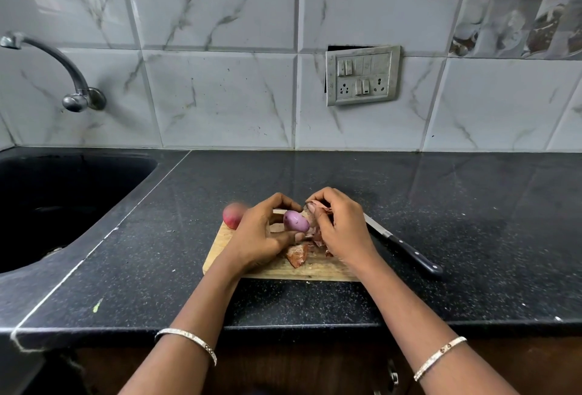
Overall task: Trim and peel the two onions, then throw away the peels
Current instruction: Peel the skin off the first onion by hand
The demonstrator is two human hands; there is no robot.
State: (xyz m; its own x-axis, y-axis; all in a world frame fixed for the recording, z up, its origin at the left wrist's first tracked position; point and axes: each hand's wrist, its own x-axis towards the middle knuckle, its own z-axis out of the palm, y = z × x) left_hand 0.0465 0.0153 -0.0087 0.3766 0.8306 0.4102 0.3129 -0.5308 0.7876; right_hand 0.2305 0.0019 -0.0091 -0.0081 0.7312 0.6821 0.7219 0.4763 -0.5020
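My left hand (258, 234) is gripping the peeled onion (296, 221) over the cutting board (220, 256). My right hand (341, 230) is pinching loose peel (315, 207) beside it.

A thin silver-white metal bangle (189, 342) goes round the arm behind the left hand (261, 234). It has tiny dark dots on its band. A second thin silver-white metal bangle (439, 357) goes round the arm behind the right hand (341, 230), with small reddish marks on it. Both arms are bare, and both hands too.
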